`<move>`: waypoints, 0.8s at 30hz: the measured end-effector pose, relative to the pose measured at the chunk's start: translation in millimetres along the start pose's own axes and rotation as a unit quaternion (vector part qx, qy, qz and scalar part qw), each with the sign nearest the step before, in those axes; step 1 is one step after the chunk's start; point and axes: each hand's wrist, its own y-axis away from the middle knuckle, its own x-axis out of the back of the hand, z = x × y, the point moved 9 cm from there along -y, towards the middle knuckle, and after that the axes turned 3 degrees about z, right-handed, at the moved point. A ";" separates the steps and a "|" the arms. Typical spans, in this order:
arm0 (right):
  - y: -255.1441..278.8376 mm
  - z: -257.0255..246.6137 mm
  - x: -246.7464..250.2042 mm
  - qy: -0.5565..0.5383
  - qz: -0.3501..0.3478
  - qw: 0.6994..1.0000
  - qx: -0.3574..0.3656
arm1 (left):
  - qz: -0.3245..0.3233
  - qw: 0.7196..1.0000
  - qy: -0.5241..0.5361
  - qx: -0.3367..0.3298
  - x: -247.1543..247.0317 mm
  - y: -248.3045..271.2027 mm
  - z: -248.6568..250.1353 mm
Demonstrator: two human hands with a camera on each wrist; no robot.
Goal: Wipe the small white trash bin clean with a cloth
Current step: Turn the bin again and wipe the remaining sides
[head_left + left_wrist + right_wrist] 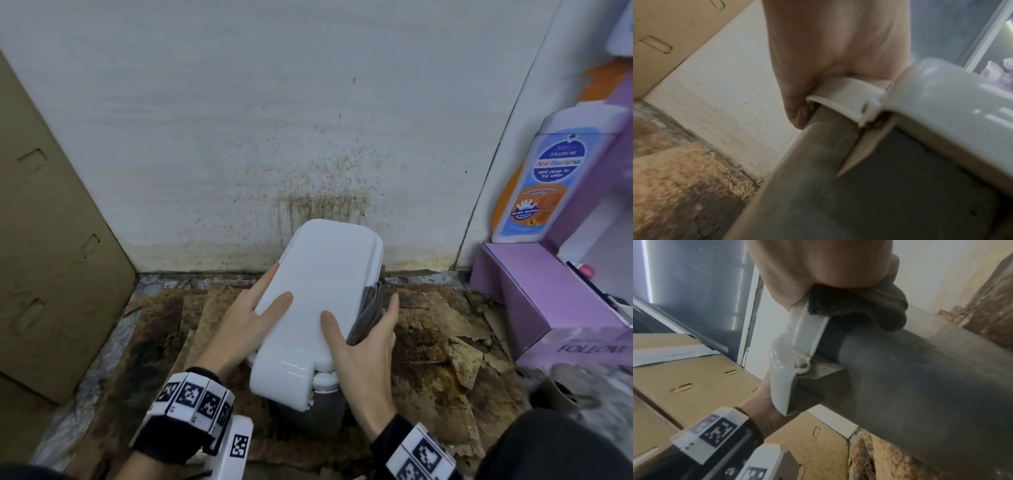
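Note:
The small trash bin has a glossy white lid over a grey body and stands on the floor against the wall. My left hand grips its left side, thumb lying on the lid. My right hand has its thumb on the lid too, and its fingers hold a grey cloth against the bin's right side. In the left wrist view my palm sits at the lid's white rim above the grey body. The right wrist view shows the cloth bunched under my palm on the grey body.
A big cardboard box stands at the left. At the right sit a purple box and a wash bottle. The wall behind is stained brown. Soiled cardboard sheets cover the floor. A cup is at the lower right.

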 end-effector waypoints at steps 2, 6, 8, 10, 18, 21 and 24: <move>-3.3 3.0 0.1 0.003 0.004 1.000 0.001 | 0.007 1.000 -0.014 0.004 1.1 0.1 2.0; -8.7 3.2 -2.9 0.000 0.007 1.000 0.020 | 0.064 0.988 -0.139 0.031 11.3 3.4 4.0; -16.0 0.9 -3.7 -0.008 0.004 1.000 0.021 | 0.091 0.974 -0.200 0.059 12.6 7.7 1.4; -28.4 0.0 -4.3 -0.008 -0.010 1.000 0.012 | 0.113 0.964 -0.213 0.109 12.4 15.5 -4.3; -108.2 11.0 -6.8 0.026 -0.121 0.992 -0.010 | 0.211 0.950 -0.129 0.193 0.0 61.9 -9.2; -135.5 12.6 -8.8 0.042 -0.140 0.989 -0.012 | 0.255 0.942 -0.062 0.208 -13.0 82.3 -8.8; -149.7 4.6 -10.4 0.062 -0.152 0.986 -0.021 | 0.273 0.937 0.001 0.219 -19.2 90.3 -13.4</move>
